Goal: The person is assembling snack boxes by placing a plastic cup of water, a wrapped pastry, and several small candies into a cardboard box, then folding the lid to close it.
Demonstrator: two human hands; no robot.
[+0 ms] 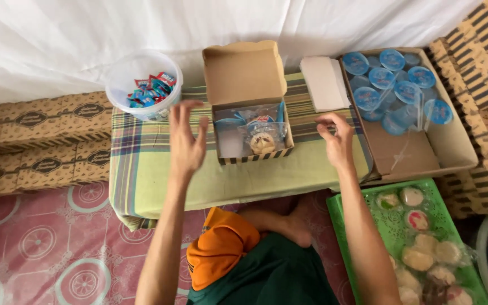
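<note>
Snack box (253, 121) sits open mid-worktop (159, 169), wrapped pastry (262, 141) and packets already in. Our left hand (186, 138) is spread, empty, just left of it; right hand (337, 141) is loosely curled, empty, right of it. Lid not closed; likely more to add from the cup carton (419, 141).

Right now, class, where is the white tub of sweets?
The white tub sits at the table's far left corner, beside the open box.

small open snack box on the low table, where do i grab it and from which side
Probably by its two short side walls, one hand each side: the snack box sits open between the left hand and right hand, lid upright at the back, sides unobstructed.
</note>
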